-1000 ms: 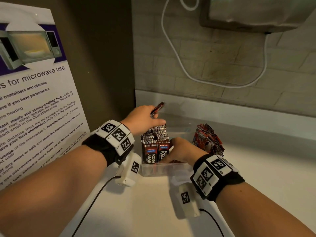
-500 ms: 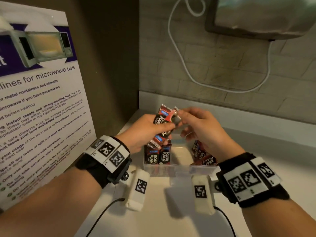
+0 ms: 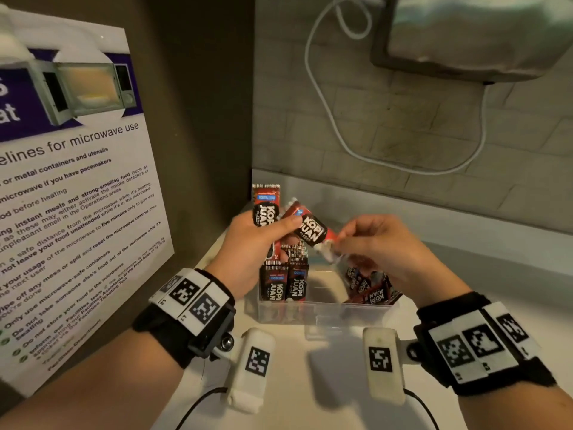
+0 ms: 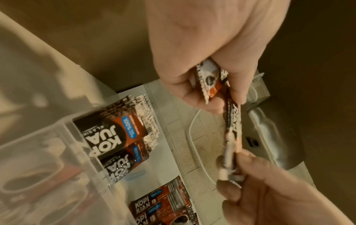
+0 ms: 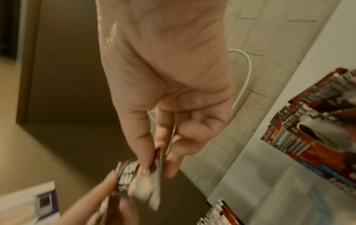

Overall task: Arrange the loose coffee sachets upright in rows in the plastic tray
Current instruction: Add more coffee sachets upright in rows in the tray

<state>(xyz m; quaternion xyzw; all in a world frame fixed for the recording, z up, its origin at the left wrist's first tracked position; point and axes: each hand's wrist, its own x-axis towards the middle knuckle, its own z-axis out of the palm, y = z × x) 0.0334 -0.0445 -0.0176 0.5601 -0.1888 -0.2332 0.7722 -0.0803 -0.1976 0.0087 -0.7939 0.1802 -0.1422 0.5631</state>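
A clear plastic tray [image 3: 322,308] stands on the white counter. Two rows of red-black coffee sachets [image 3: 283,282] stand upright at its left end. A looser bunch of sachets [image 3: 370,288] leans at its right end. Above the tray my left hand [image 3: 254,240] grips an upright sachet [image 3: 266,203] and the upper end of a tilted sachet [image 3: 311,228]. My right hand [image 3: 372,240] pinches the tilted sachet's lower end. In the left wrist view the tilted sachet [image 4: 232,129] spans both hands, above the upright rows [image 4: 115,134]. The right wrist view shows blurred fingertips [image 5: 146,153] pinching it.
A microwave-use poster [image 3: 68,197] leans against the left wall. A white cable [image 3: 338,131] hangs along the tiled back wall under a metal appliance [image 3: 471,35]. The counter [image 3: 325,392] stretches toward me in front of the tray.
My right hand rose from inside the tray with a sachet and met the left hand. Both hands now hold sachets above the tray.
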